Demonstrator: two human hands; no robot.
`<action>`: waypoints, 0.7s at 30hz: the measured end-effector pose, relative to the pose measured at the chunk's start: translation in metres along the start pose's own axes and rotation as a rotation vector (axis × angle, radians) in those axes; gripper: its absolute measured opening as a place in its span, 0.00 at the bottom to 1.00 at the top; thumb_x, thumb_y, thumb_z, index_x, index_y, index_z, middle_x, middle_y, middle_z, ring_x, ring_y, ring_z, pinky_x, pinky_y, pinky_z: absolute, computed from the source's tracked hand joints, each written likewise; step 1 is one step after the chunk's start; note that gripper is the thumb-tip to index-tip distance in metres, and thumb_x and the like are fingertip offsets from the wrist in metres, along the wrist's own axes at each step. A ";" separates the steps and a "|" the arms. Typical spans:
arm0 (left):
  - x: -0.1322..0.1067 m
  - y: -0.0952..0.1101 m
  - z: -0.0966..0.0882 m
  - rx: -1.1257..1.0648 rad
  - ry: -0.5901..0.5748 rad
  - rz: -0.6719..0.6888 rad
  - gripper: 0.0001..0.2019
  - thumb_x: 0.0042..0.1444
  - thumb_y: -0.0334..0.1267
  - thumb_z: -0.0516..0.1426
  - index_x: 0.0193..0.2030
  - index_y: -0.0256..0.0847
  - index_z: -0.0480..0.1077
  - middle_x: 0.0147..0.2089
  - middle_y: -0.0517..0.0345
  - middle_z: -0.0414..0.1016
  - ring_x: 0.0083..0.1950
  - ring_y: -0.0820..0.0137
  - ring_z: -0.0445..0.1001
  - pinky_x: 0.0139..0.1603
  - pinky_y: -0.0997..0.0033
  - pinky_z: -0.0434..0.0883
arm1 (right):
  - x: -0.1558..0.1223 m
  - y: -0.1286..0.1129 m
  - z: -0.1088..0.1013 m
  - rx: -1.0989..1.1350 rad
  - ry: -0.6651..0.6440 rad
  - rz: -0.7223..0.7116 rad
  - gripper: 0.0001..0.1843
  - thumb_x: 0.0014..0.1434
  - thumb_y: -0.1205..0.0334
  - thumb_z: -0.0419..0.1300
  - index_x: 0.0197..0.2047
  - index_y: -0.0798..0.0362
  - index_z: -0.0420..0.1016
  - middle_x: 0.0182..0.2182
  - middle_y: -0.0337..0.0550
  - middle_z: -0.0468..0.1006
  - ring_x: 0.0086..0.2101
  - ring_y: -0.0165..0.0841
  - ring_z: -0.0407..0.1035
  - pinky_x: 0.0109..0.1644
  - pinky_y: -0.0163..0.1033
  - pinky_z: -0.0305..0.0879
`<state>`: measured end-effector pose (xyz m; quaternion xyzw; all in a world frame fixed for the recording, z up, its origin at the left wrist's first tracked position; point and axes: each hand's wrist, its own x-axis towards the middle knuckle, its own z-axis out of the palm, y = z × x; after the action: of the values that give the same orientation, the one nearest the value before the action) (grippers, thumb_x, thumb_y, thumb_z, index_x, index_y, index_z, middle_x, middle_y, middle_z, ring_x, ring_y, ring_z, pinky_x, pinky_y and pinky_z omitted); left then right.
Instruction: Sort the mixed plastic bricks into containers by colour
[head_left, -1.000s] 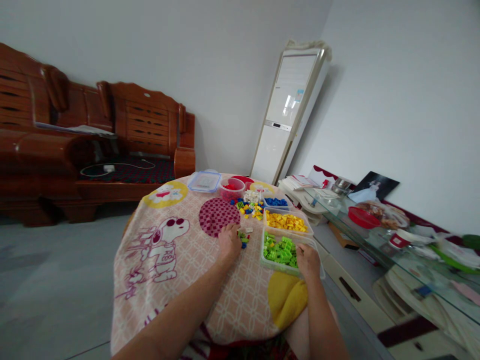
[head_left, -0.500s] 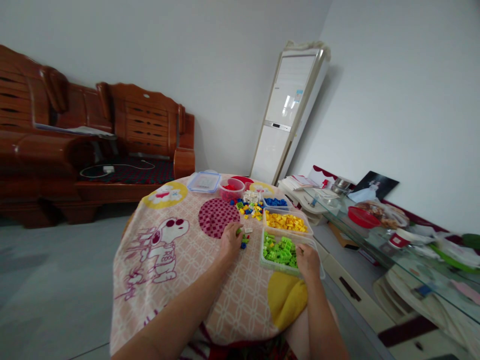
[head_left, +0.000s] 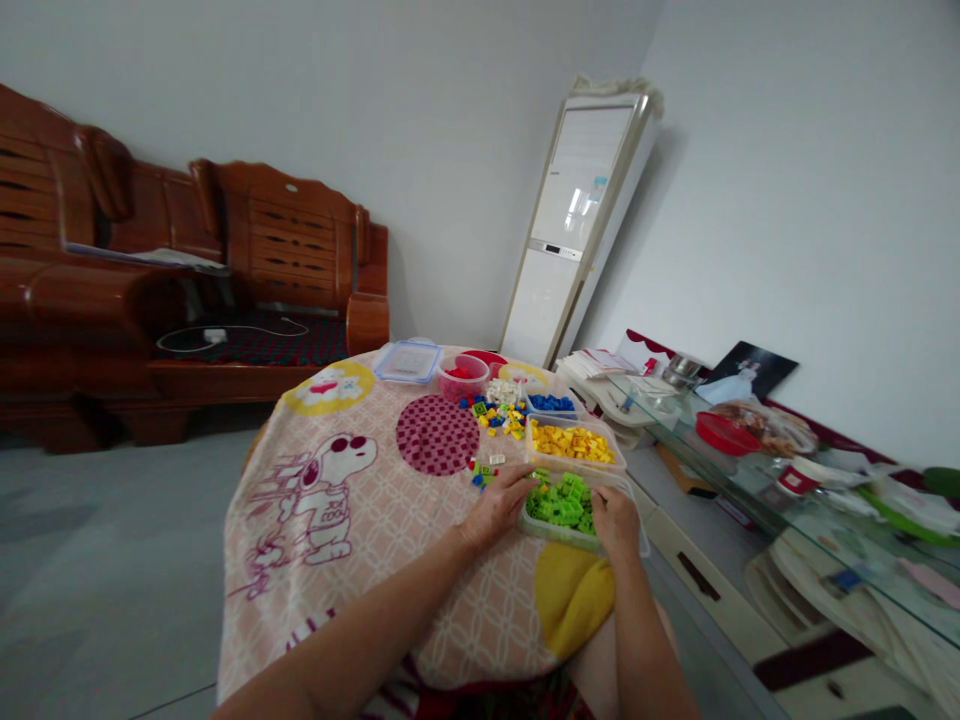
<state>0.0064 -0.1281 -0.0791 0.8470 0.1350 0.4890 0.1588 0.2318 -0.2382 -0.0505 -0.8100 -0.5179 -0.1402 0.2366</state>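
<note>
My left hand (head_left: 501, 504) reaches over the left rim of a clear plastic box (head_left: 559, 535), its fingers stretched out toward the green toy bricks (head_left: 564, 500) inside. Whether a brick is at its fingertips is too small to see. At the right side of the same box, my right hand (head_left: 616, 515) has its fingers curled closed; what they hold is hidden. Just beyond my left hand, a few loose coloured bricks (head_left: 480, 478) and a white brick (head_left: 497, 459) lie on the patterned tablecloth (head_left: 431, 550).
Behind the green bricks stand a box of yellow bricks (head_left: 570, 442) and one of blue bricks (head_left: 551, 404). A mixed pile (head_left: 502, 420), white bricks (head_left: 504, 392), a round tub of red bricks (head_left: 463, 375) and a lid (head_left: 407, 362) lie farther back. A glass-topped cabinet (head_left: 690, 430) is at right.
My left hand, which had a green brick at its fingertips, has moved right and toward me from the small brick group to the green box. My right hand stays put.
</note>
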 end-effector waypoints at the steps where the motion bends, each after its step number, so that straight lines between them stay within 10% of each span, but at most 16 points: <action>1: -0.001 0.002 0.001 -0.010 -0.033 0.004 0.18 0.63 0.28 0.48 0.56 0.42 0.73 0.61 0.48 0.71 0.61 0.64 0.70 0.61 0.60 0.71 | 0.000 0.000 0.000 0.003 0.000 -0.001 0.17 0.64 0.65 0.51 0.41 0.53 0.83 0.36 0.47 0.83 0.37 0.35 0.73 0.43 0.35 0.62; 10: -0.002 0.010 0.000 -0.029 -0.211 0.090 0.23 0.64 0.27 0.46 0.64 0.42 0.66 0.68 0.45 0.64 0.68 0.63 0.64 0.65 0.58 0.67 | 0.000 0.000 -0.002 -0.004 -0.011 0.000 0.18 0.64 0.65 0.50 0.42 0.53 0.83 0.38 0.48 0.83 0.37 0.34 0.73 0.43 0.35 0.61; 21: 0.001 -0.035 -0.022 0.186 0.194 -0.332 0.20 0.57 0.26 0.50 0.53 0.39 0.74 0.56 0.46 0.74 0.58 0.62 0.71 0.62 0.54 0.69 | -0.001 -0.001 -0.001 0.008 -0.017 0.019 0.18 0.64 0.64 0.50 0.41 0.53 0.83 0.37 0.48 0.83 0.38 0.35 0.73 0.43 0.36 0.61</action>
<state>-0.0153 -0.0931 -0.0817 0.7731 0.3320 0.5207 0.1448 0.2310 -0.2393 -0.0496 -0.8150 -0.5128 -0.1291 0.2370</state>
